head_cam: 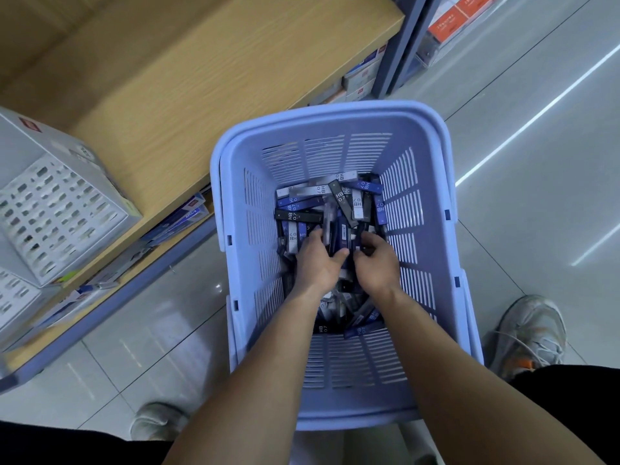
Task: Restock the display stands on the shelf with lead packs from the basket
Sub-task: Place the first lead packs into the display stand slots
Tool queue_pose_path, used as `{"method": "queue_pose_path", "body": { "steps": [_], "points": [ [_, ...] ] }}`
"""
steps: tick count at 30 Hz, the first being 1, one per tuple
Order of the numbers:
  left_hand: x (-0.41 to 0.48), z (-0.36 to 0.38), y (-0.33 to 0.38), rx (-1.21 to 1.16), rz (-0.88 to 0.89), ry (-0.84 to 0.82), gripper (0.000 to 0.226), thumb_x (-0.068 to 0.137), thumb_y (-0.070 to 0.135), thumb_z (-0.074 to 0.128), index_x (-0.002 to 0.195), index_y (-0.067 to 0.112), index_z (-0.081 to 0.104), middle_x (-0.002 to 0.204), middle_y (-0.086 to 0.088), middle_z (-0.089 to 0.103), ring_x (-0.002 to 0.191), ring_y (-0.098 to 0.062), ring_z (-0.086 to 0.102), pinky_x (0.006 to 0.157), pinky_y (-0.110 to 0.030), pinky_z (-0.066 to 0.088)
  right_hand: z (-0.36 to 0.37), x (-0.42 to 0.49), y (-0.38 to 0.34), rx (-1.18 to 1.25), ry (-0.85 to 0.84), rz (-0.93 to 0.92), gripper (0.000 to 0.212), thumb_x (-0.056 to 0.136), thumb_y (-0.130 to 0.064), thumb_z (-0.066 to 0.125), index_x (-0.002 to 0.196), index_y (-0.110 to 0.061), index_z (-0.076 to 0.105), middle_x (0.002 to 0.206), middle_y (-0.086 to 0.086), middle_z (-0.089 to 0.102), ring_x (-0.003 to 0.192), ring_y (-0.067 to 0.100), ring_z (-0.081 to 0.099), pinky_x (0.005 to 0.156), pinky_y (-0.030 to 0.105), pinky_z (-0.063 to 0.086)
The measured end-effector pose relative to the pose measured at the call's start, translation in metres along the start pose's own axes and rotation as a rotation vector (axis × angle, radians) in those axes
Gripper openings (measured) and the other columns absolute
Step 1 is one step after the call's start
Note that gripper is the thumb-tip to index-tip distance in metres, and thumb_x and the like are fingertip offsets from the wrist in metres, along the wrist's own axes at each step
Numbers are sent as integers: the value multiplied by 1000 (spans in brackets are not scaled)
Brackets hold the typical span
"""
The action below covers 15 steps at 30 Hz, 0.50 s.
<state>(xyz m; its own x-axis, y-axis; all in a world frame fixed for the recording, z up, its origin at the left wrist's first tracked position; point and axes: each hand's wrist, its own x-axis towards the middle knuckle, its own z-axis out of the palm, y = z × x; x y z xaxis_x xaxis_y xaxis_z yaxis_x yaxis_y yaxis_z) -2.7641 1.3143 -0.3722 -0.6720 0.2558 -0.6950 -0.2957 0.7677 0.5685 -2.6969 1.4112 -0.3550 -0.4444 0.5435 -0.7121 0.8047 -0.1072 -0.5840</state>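
Observation:
A light blue slotted basket (429,250) stands on the floor in front of me. Its bottom is covered with several lead packs (322,196) in black, blue and white, marked HB 0.7. Both of my hands are down inside it. My left hand (318,260) grips a bunch of packs, thumb curled over them. My right hand (377,263) is beside it, fingers curled into the same bunch of packs. A grey display stand (63,203) with rows of small slots sits on the wooden shelf (208,78) at the left.
A second slotted stand (13,297) shows at the far left edge. Flat packaged goods (181,219) lie on the lower shelf under the wooden board. Boxes (449,25) fill a shelf unit at the top right. My shoes (530,333) flank the basket on the tiled floor.

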Motion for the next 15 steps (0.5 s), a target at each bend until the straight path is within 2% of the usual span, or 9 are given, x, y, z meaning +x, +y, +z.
{"method": "queue_pose_path", "body": {
  "steps": [1, 3, 5, 6, 8, 10, 11, 13, 15],
  "points": [
    [-2, 2, 0, -17, 8, 17, 62, 93, 27, 72, 146, 13, 44, 139, -7, 59, 128, -25, 55, 111, -46, 44, 1, -1, -1, 22, 5, 4, 48, 100, -7, 52, 147, -10, 45, 140, 3, 57, 105, 6, 53, 74, 3, 40],
    [-3, 4, -1, -66, 12, 40, 49, 93, 22, 72, 137, 17, 51, 128, -3, 63, 119, -23, 60, 107, -45, 47, 3, -3, -3, 40, 5, -8, 49, 99, -8, 53, 147, -9, 44, 141, 4, 56, 120, 15, 56, 96, 19, 43],
    [-4, 4, -1, -114, 3, 43, 49, 94, 21, 71, 137, 18, 49, 129, -1, 62, 119, -21, 59, 107, -42, 46, 5, -3, -2, 53, -1, -19, 51, 99, -9, 54, 148, -10, 43, 141, 3, 56, 130, 20, 52, 107, 28, 42],
    [-4, 3, -2, -141, -1, 40, 51, 95, 22, 69, 140, 18, 47, 130, 0, 60, 120, -20, 57, 107, -39, 46, 5, -3, -1, 74, -3, -21, 50, 98, -8, 55, 147, -11, 44, 136, 0, 58, 128, 20, 54, 105, 27, 43],
    [-4, 0, -2, -214, -38, 18, 49, 99, 22, 64, 143, 16, 45, 128, 3, 60, 116, -16, 59, 101, -32, 47, 3, -2, -1, 119, -7, -25, 50, 98, -4, 56, 145, -15, 46, 121, -8, 61, 113, 13, 62, 91, 20, 49],
    [-1, -1, -1, -257, -61, -4, 44, 100, 23, 60, 142, 20, 45, 125, 1, 65, 108, -17, 63, 93, -33, 50, 3, -1, -1, 121, -39, -45, 50, 95, -2, 57, 141, -19, 51, 120, -8, 64, 100, 6, 64, 82, 20, 55],
    [-1, -2, 0, -259, -67, -20, 43, 100, 25, 60, 141, 21, 45, 124, 0, 66, 106, -18, 64, 90, -33, 51, 5, -1, -1, 113, -54, -62, 50, 94, -2, 57, 140, -20, 53, 124, -4, 65, 103, 9, 65, 87, 28, 57],
    [0, -3, 1, -273, -66, -46, 44, 101, 29, 59, 141, 22, 44, 124, 0, 65, 106, -16, 63, 87, -31, 49, 8, -3, -1, 108, -68, -84, 49, 95, -5, 58, 141, -22, 54, 135, -1, 61, 119, 15, 61, 101, 39, 52],
    [0, -5, 2, -293, -58, -70, 45, 101, 32, 60, 142, 23, 43, 124, 3, 62, 107, -13, 59, 88, -29, 45, 9, -4, 0, 143, -82, -86, 48, 98, -7, 58, 143, -18, 52, 140, -1, 58, 128, 16, 55, 108, 38, 47]
  ]
}}
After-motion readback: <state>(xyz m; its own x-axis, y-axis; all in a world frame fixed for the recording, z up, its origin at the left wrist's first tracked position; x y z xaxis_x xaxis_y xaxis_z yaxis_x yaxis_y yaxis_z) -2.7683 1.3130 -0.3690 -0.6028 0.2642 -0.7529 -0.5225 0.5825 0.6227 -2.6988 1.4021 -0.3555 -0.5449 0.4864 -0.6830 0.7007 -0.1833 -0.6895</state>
